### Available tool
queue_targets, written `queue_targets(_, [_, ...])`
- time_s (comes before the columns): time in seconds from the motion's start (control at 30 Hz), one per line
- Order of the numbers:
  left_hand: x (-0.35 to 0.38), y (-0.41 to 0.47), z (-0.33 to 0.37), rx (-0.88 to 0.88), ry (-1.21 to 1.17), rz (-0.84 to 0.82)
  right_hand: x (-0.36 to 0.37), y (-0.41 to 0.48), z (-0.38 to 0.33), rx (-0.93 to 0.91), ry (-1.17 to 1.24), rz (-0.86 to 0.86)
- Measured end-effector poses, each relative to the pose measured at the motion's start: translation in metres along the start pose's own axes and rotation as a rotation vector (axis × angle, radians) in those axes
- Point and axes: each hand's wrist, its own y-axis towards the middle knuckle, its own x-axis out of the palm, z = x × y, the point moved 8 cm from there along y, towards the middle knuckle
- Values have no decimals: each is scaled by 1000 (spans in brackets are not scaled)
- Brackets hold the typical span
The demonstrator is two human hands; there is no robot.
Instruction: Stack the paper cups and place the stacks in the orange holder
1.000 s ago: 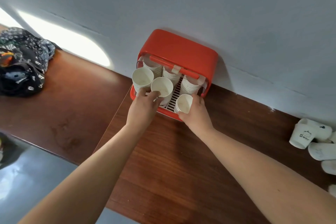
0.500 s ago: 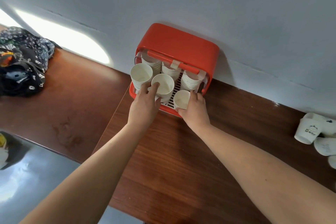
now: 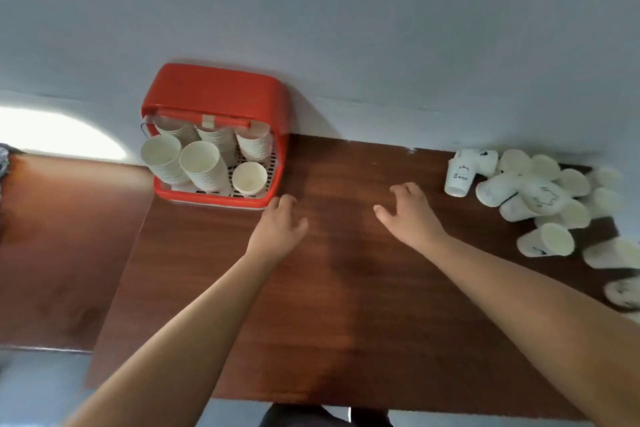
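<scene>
Both hands hang over the brown table (image 3: 346, 322) and hold nothing. Left hand (image 3: 280, 225) has loose fingers, just beside the front corner of the orange holder (image 3: 214, 87). White cup stacks (image 3: 204, 166) stand inside it. Right hand (image 3: 408, 215) is spread open. Loose paper cups (image 3: 540, 194) lie to its right. The nearest cup (image 3: 460, 175) shows a word starting "Be".

A dark reddish-brown wooden table (image 3: 346, 305) is standing against a pale grey-blue wall (image 3: 381, 28), where a bright oval light patch (image 3: 59, 133) is glowing.
</scene>
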Motion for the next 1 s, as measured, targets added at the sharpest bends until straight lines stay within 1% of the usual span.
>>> queue_targets(0.1, [47,19,83,132,23,-76,-50,-15,87,116,33,87])
queue_targets(0.23, [114,43,188,247,91,-163,-98,-34,194,242,89,163])
queue_targets(0.3, [146,57,228,252,79,-184,-114,-37,238,274,120,198])
queue_targets(0.4, [190,80,268,229,73,-193,-125,-30,286,293,170,208])
queue_targets(0.47, [216,101,281,180,72,-187,-127,-17,308,285,178,208])
queue_targets(0.6, [264,151,282,36,60,-153,-126,17,341,246,128,254])
queue_targets(0.67, [283,171,277,-31,55,-123,-121,33,355,241,102,235])
queue_targets(0.77, [309,188,266,-142,48,-125,-108,51,368,195,60,181])
queue_targets(0.83, [323,193,258,-170,74,-143,-103,59,371,152,53,164])
queue_targets(0.9, [328,194,254,-147,99,-135,-103,65,369,93,13,157])
queue_targets(1.0, [322,189,248,-151,63,-130,-111,70,359,42,21,147])
